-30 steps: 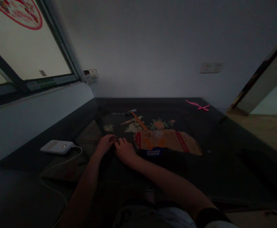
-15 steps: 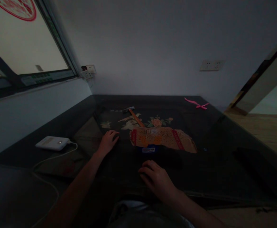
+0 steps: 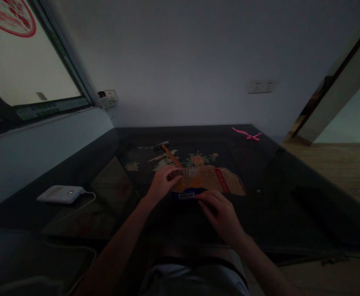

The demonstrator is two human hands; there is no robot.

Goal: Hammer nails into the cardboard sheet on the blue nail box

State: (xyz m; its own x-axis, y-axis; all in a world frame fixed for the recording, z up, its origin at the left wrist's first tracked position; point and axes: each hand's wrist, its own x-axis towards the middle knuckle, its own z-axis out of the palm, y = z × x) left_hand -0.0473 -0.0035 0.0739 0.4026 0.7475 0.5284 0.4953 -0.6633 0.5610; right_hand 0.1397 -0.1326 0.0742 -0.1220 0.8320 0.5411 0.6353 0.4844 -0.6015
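A long flat brown piece (image 3: 204, 177), speckled and printed with red bands and orange patches, lies in front of me; I cannot tell if it is cardboard or a packet. My left hand (image 3: 164, 181) is closed around its left end, thumb on the near side. At its near edge a blue piece (image 3: 175, 196) with a white label sticks out from beneath. My right hand (image 3: 221, 211) pinches the right end of this blue piece between thumb and fingertips. Just beyond the left hand lies a hammer (image 3: 170, 154) with a wooden handle, its handle end near the brown piece.
All this lies on a dark glossy table (image 3: 269, 222) with a flower print. A white power bank (image 3: 59, 194) with a cable is at the left. A pink ribbon (image 3: 248, 134) lies at the far right, and a small shiny object (image 3: 258, 190) nearer. A wall stands behind.
My left hand has moved right from the bare tabletop onto the brown piece's left end. My right hand has moved forward to the blue piece. The view has shifted slightly.
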